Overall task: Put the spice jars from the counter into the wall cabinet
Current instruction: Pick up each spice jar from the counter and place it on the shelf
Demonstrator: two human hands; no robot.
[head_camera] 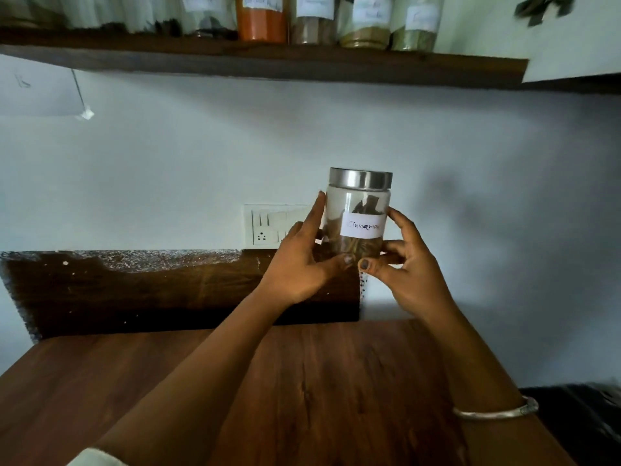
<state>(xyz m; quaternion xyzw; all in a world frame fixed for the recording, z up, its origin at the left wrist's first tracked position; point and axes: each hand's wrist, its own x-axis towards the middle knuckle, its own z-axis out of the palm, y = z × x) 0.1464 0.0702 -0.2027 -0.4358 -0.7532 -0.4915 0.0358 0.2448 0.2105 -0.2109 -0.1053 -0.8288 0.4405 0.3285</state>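
A: Where's the jar?
B: Lifted clear of the wooden counter (336, 381), between both hands. The left hand (299, 264) wraps its left wall, thumb under the base; the right hand (410, 267) grips its lower right side.
A: Its axis?
B: The cinnamon jar (358, 216) stands upright, steel lid (360, 179) on top.
A: And the target?
B: Above and farther back. The cabinet shelf (268, 58) carries a row of jars (262, 21); its right end is bare, likely nearer the right hand.
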